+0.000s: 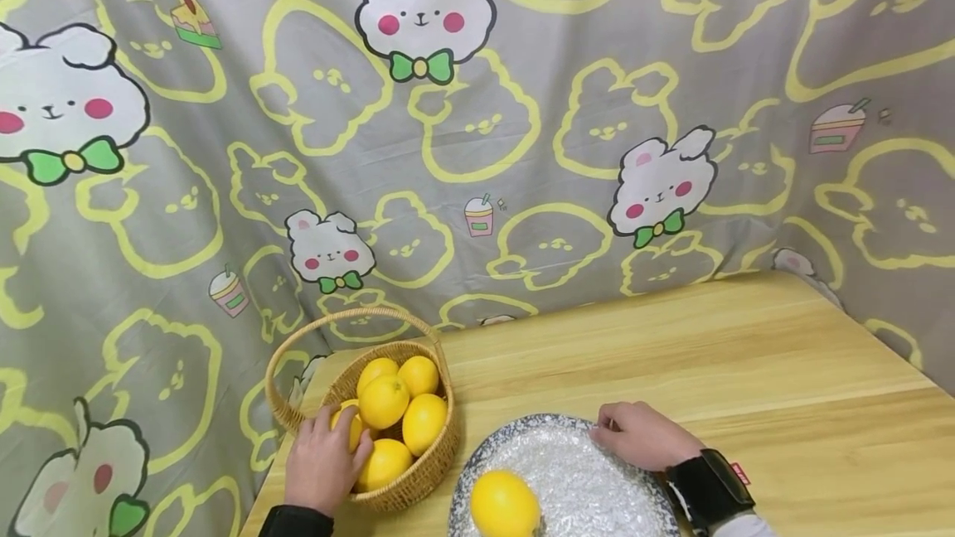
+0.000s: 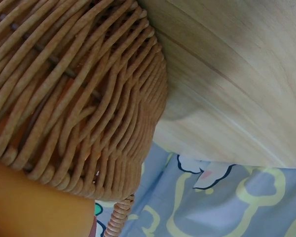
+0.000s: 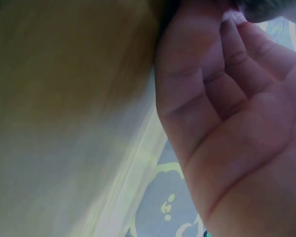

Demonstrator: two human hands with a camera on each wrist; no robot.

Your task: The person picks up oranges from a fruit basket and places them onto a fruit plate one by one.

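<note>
The pale wooden tabletop (image 1: 746,371) carries a speckled grey ceramic plate (image 1: 597,479) holding one yellow lemon (image 1: 505,504), beside a round woven wicker basket (image 1: 433,454) of lemons. The right hand (image 1: 642,435) pinches the plate's far rim. The left hand (image 1: 322,462) curls round a basket lemon (image 1: 349,428), likely firm, light and waxy, best cupped round its middle. Only the left wrist view shows the basket's weave close up.

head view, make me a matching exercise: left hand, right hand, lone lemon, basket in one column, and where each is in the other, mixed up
Things:
1. left hand
2. right hand
3. lone lemon
4. basket

Places:
A. lies on the plate
B. stands left of the plate, full of lemons
C. grips a lemon in the basket
D. holds the plate's far rim

Pairs: 1-C, 2-D, 3-A, 4-B
</note>
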